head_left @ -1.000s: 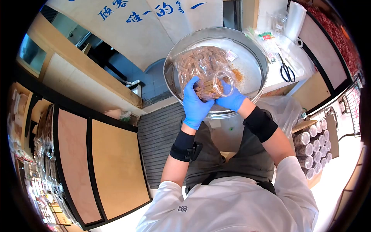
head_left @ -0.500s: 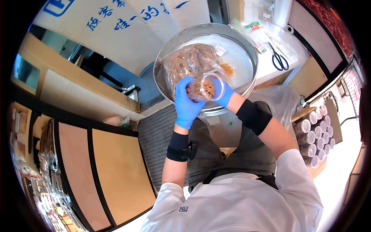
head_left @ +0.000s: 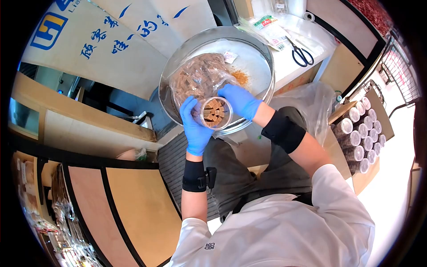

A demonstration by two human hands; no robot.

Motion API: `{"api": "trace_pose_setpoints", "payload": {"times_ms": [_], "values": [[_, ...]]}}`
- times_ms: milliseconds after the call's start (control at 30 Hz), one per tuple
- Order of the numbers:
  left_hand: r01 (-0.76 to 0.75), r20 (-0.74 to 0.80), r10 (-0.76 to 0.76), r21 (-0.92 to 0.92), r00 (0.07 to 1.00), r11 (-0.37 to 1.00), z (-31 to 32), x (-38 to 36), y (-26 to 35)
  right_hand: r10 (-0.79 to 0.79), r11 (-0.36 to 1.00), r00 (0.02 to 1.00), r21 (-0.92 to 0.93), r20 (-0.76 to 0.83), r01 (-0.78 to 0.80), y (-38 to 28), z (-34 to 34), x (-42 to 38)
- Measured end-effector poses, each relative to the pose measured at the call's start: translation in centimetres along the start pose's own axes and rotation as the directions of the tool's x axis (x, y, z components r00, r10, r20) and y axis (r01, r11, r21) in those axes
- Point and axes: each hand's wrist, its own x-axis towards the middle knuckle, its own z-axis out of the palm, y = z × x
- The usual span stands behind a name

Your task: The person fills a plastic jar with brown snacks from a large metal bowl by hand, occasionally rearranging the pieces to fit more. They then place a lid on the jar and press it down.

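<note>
My left hand [head_left: 195, 127], in a blue glove, is closed around a clear round jar [head_left: 228, 119]. Through its mouth, which faces me, short brown sticks [head_left: 214, 113] show, packed on end. At the jar's upper right is my right hand [head_left: 241, 101], gloved too, its fingers curled by the rim and the edge of a clear plastic bag [head_left: 195, 75]. What those fingers pinch, if anything, is hidden. More brown sticks fill the bag, which lies in a large round metal pan [head_left: 261, 58]. Orange-brown crumbs [head_left: 240, 78] and a small white packet [head_left: 230, 56] lie beside it.
Black-handled scissors [head_left: 302, 57] and a printed plastic packet [head_left: 271, 33] rest on the white table at upper right. A cardboard box [head_left: 367, 171] at right holds several lidded jars [head_left: 356, 139]. Clear plastic sheeting [head_left: 307, 100] hangs nearby. Wooden cabinet panels [head_left: 138, 200] stand at left.
The jar has been turned so its mouth faces me more directly. My right hand has moved from around the jar's mouth up to its upper right. The whole view has shifted.
</note>
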Motion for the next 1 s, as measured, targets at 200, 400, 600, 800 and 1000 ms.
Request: {"api": "trace_pose_setpoints", "payload": {"times_ms": [200, 400, 600, 800, 1000], "values": [[0.085, 0.016, -0.084, -0.110, 0.996, 0.990, 0.3, -0.5, -0.7, 0.048, 0.993, 0.991, 0.099, 0.122, -0.060, -0.6, -5.5, -1.0], [0.112, 0.054, -0.102, -0.220, 0.993, 0.969, 0.2, -0.3, 0.4, 0.014, 0.988, 0.999, 0.157, -0.048, -0.007, 1.1, -7.3, -2.3], [0.144, 0.081, -0.127, -0.256, 0.989, 0.956, 0.3, -0.2, 0.5, 0.272, 0.807, 0.960, 0.561, -0.072, -0.186, -4.9, -11.8, -4.0], [0.125, 0.087, -0.112, -0.168, 0.990, 0.978, 0.1, -0.3, 0.3, -0.044, 0.895, 0.998, 0.442, -0.053, 0.063, -8.0, -10.6, -4.5], [0.104, 0.078, -0.093, -0.149, 0.993, 0.983, 0.2, -0.1, 0.3, -0.194, 0.954, 0.975, 0.213, -0.109, 0.213, -8.0, -8.5, -3.8]]}}
